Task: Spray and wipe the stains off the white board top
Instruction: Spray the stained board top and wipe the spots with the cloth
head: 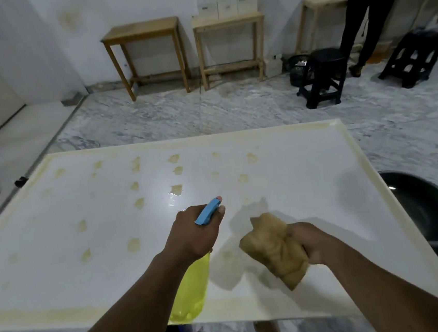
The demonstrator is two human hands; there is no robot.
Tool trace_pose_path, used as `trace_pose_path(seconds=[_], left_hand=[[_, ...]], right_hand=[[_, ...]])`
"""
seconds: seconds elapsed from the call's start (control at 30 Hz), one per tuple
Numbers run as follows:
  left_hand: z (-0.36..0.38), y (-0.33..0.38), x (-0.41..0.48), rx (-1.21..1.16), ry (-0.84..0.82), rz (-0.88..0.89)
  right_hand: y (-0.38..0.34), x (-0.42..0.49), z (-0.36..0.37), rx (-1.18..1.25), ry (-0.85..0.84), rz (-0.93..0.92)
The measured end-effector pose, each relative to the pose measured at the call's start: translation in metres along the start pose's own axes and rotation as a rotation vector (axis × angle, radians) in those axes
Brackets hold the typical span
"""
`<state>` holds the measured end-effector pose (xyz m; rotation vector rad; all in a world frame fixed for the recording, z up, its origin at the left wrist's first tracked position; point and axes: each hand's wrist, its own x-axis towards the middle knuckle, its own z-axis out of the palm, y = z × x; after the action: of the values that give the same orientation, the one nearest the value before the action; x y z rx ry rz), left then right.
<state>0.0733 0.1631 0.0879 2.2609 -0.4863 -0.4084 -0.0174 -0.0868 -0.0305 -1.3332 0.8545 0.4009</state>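
Yellowish stains (176,189) dot the white board top (292,158). Above its near edge, the left hand (195,232) grips a spray bottle (190,287); the right hand (312,242) clutches a seemingly damp cloth (274,249).
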Motion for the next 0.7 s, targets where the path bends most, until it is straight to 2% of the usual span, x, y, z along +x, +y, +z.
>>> trace_pose_path(seconds=[0.03, 0.1, 0.2, 0.33, 0.43, 0.5, 0.57, 0.7], left_hand=[[-0.005, -0.001, 0.006, -0.015, 0.001, 0.001], [-0.011, -0.004, 0.020, -0.028, 0.008, 0.000], [-0.015, -0.012, 0.051, -0.055, 0.006, -0.021], [-0.013, -0.030, 0.119, -0.071, -0.003, -0.008], [-0.012, -0.040, 0.161, -0.028, -0.021, 0.003], [-0.011, -0.047, 0.180, -0.031, -0.028, 0.001], [-0.009, -0.055, 0.192, -0.029, -0.048, -0.001], [-0.008, -0.066, 0.191, -0.008, -0.100, -0.026]], right_hand=[[-0.018, 0.000, -0.008, 0.078, -0.046, 0.021], [-0.056, 0.011, -0.023, 0.085, -0.115, 0.013], [-0.134, 0.052, -0.037, -0.167, -0.154, -0.125], [-0.241, 0.144, -0.044, -0.569, 0.144, -0.408], [-0.286, 0.219, -0.040, -0.865, 0.351, -0.547], [-0.274, 0.272, -0.039, -0.949, 0.339, -0.501], [-0.231, 0.305, -0.032, -1.037, 0.287, -0.452], [-0.149, 0.306, -0.006, -0.967, 0.441, -0.687]])
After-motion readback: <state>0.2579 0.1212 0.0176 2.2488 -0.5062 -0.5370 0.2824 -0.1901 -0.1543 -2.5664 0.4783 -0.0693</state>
